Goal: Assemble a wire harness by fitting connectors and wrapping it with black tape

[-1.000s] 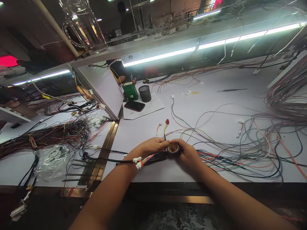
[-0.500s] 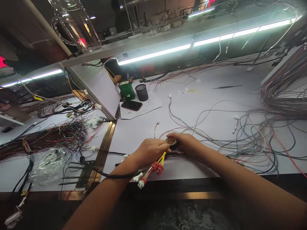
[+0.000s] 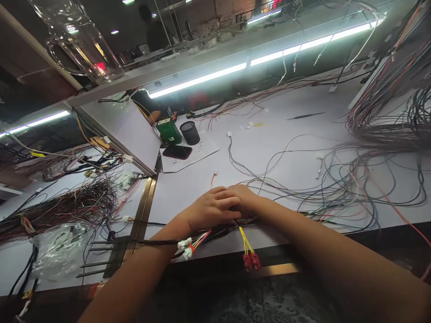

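Observation:
Both hands meet at the near side of the white table, over a wire harness (image 3: 220,232). My left hand (image 3: 213,207) is closed over the harness, its fingers overlapping my right hand (image 3: 245,199). My right hand is curled with its fingertips out of sight. The roll of tape visible earlier between the hands is now hidden by them. Yellow wires with red connectors (image 3: 251,261) hang below the hands past the table edge. White connectors (image 3: 186,248) on coloured wires stick out by my left forearm.
A phone (image 3: 177,152), a green box (image 3: 169,132) and a black mesh cup (image 3: 190,133) stand by the left divider. Loose wires (image 3: 357,179) spread over the right. A plastic bag (image 3: 60,251) and a pronged black holder (image 3: 116,255) lie left. A glass jug (image 3: 87,54) stands on the shelf.
My left hand has moved over my right, covering the tape roll. The red connectors have swung right and down, away from the white ones. The camera view has shifted slightly.

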### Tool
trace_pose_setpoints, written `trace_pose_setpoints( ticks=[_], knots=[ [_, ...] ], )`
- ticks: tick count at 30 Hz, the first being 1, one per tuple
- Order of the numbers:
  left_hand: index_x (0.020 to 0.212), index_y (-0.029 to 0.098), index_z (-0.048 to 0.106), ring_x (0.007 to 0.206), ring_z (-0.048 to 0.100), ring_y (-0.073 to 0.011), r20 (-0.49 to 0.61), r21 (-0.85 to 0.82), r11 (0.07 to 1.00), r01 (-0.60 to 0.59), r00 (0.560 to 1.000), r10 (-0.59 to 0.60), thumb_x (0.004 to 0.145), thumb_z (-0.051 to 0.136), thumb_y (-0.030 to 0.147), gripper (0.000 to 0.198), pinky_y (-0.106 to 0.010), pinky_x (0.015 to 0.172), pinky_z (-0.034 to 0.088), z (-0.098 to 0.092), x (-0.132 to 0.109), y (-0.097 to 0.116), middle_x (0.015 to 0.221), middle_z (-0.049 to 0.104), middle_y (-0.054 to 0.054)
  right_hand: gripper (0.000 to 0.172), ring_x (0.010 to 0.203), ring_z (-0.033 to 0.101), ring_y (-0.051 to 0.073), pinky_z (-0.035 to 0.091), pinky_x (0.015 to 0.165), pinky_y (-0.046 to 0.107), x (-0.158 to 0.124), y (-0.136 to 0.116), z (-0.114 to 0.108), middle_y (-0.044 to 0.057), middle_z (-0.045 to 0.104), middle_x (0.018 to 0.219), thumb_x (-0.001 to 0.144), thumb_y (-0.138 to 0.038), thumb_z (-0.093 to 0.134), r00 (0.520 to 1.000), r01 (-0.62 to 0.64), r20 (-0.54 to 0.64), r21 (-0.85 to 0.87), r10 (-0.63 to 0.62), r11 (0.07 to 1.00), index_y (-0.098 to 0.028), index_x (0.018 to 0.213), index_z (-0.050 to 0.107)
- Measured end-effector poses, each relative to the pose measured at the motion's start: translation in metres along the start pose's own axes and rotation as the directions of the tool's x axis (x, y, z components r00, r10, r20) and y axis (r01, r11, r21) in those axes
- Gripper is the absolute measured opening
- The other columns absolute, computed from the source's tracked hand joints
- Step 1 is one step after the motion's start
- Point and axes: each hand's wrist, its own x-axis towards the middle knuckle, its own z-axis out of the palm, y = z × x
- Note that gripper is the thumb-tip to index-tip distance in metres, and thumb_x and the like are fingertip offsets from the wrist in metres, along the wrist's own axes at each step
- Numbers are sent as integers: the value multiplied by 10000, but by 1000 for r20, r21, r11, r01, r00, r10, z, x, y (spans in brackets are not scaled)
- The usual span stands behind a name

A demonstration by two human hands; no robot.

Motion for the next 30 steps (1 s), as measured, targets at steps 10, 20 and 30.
trace_pose_setpoints(
  ticks=[10, 20, 30],
  knots=[
    [669, 212, 673, 780, 566, -192, 168, -322, 933, 159, 980, -109, 864, 537, 464, 346, -301, 776, 463, -1, 18, -19, 741, 629, -53, 68, 868, 576, 201, 419, 793, 316, -82, -12, -16, 44, 636, 894, 881, -232, 522, 998, 38, -50, -72, -41, 997, -205, 864, 581],
    [722, 203, 709, 611, 484, -126, 514, -444, 725, 526, 813, -274, 750, 638, 574, 379, -236, 572, 376, 3, 32, -52, 620, 571, 22, 126, 797, 537, 208, 413, 712, 339, -92, -7, 0, 32, 583, 858, 895, -317, 581, 995, 78, -68, -21, -79, 997, -203, 913, 530],
    [670, 197, 653, 521, 468, -126, 570, -531, 537, 655, 745, -346, 654, 684, 603, 407, -269, 531, 404, 21, 24, -62, 574, 539, 19, 339, 884, 581, 245, 473, 751, 394, -90, 0, 19, 51, 617, 989, 860, -153, 545, 953, 265, -118, -114, -278, 958, -352, 1131, 585]
  ],
)
